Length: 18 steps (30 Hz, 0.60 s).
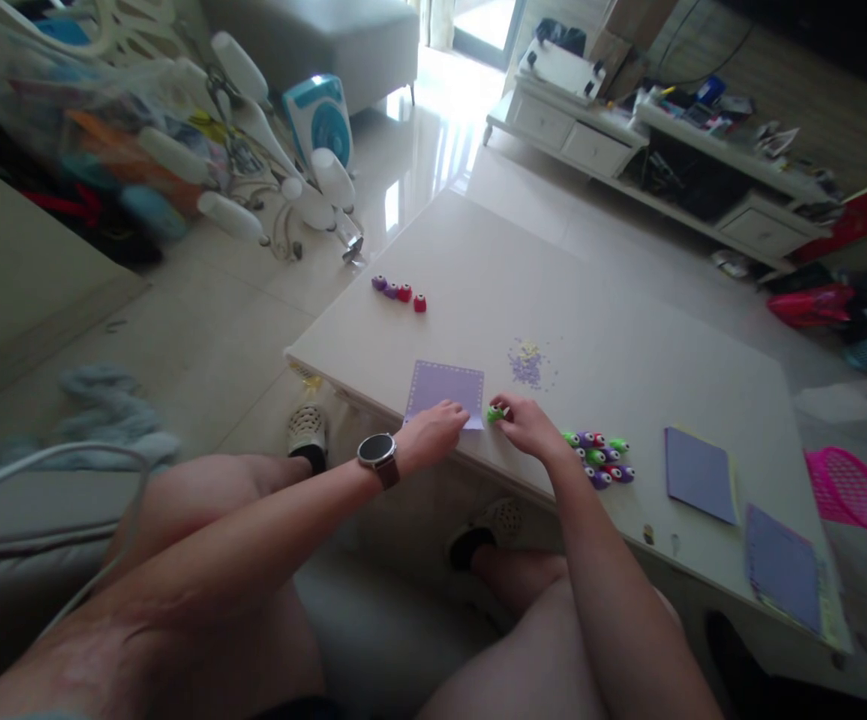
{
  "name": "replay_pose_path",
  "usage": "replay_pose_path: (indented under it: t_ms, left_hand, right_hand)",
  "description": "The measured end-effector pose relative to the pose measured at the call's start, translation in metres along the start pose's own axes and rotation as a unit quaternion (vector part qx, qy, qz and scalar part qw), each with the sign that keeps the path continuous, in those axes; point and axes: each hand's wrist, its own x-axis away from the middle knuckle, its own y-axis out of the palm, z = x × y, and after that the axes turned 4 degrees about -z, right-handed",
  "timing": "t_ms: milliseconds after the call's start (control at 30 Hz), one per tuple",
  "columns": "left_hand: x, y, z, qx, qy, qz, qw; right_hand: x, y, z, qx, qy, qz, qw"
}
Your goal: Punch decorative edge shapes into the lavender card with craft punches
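Note:
A sheet of purple paper (446,383) lies at the table's near edge, with small punched holes along its borders. My left hand (437,432), wearing a watch on the wrist, rests over its near part with fingers curled onto the paper; the fingertips are partly hidden. Just right of the sheet, my right hand (527,424) grips a small green craft punch (496,412) between thumb and fingers. Beyond that hand is a pile of purple and yellow paper bits (527,365). Several green, red and purple craft punches (599,458) are grouped beside my right forearm.
A row of purple and red punches (401,292) sits at the table's far left. Stacks of purple paper (699,474) and punched sheets (784,565) lie to the right. A pink basket (853,490) stands past the table's right edge. My legs are beneath the near edge.

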Motion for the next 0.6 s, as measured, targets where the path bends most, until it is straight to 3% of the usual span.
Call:
replay_pose_path:
  t_ms: [600]
  left_hand:
    - [-0.0016,0.0027,0.0010,-0.009,0.004,0.009,1.000]
  right_hand:
    - [-0.0014,-0.0007,-0.0040,0.004,0.009,-0.012,1.000]
